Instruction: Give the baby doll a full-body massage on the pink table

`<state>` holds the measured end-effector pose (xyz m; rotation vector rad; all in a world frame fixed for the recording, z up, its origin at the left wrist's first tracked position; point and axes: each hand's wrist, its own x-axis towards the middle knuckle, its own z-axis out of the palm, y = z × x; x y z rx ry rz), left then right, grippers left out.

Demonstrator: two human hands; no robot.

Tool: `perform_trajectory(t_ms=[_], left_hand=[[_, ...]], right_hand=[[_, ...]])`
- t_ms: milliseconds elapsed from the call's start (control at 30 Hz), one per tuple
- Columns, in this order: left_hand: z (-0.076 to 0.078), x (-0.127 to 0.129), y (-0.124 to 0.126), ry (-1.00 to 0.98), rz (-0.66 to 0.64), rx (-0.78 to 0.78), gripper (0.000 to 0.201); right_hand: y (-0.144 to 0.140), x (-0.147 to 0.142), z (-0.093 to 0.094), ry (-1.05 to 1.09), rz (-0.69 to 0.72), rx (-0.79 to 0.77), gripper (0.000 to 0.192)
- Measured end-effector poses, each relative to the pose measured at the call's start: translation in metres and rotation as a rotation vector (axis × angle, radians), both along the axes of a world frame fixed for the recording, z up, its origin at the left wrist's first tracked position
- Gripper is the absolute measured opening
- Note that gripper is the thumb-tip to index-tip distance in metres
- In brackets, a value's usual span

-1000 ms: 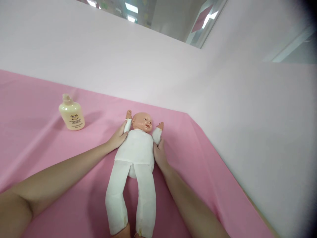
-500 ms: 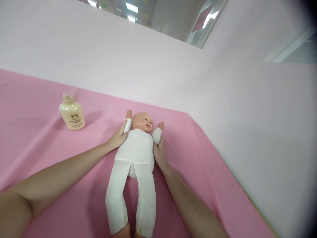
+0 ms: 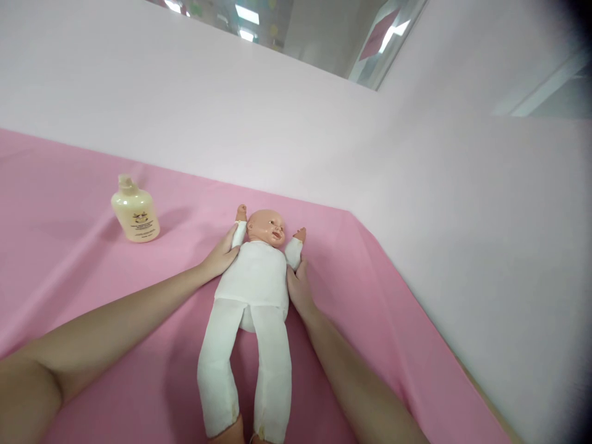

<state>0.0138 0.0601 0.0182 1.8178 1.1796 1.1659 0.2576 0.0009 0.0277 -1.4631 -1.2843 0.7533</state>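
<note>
A baby doll (image 3: pixel 252 274) with a white cloth body lies on its back on the pink cloth (image 3: pixel 356 259), head away from me and both arms raised. Its plastic head is turned to the right. My left hand (image 3: pixel 222 254) grips the doll at its upper arm and shoulder on the left side, thumb along the chest edge. On the other side, my right hand (image 3: pixel 300 287) holds it under the arm, with the thumb against its flank. Some fingers of both hands are hidden behind the doll.
A pale yellow pump bottle (image 3: pixel 136 213) with a printed label stands on the cloth to the left. White walls (image 3: pixel 208 105) rise behind and to the right. A window-like glass pane (image 3: pixel 319 37) is at the top. The cloth-covered edge runs down the right side.
</note>
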Motion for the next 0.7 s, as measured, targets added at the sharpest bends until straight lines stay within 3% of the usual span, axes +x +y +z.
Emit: perform_trajectory(t_ms=[700], left_hand=[[0.001,0.0007,-0.0001,-0.036,-0.002,0.018,0.076]], right_hand=[[0.0007,0.0,-0.0007,0.015,-0.005,0.02,0.055]])
